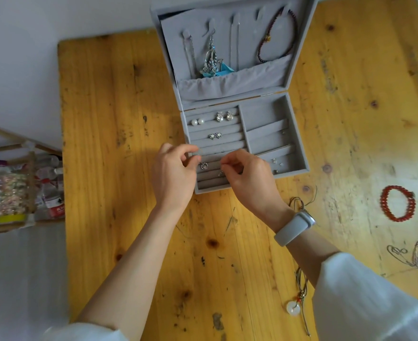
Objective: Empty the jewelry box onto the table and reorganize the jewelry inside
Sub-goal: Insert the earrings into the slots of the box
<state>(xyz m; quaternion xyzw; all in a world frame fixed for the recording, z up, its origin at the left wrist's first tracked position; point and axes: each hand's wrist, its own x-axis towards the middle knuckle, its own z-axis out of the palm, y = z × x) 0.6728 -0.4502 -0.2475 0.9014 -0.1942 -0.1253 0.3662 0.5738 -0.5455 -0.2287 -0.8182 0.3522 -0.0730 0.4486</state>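
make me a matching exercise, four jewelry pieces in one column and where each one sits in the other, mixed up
1. pearl studs
2. red bead bracelet
3. dark cord bracelet
4. white disc pendant

A. hung inside the open lid
B. on the table at the far right
C. top row of the ring rolls
D. on the table by the right sleeve

Pairs: 1-C, 2-B, 3-A, 4-D

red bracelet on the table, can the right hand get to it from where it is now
Probably yes: the red bracelet lies alone on bare table, nothing between it and the right hand, though its fingers seem to pinch something small.
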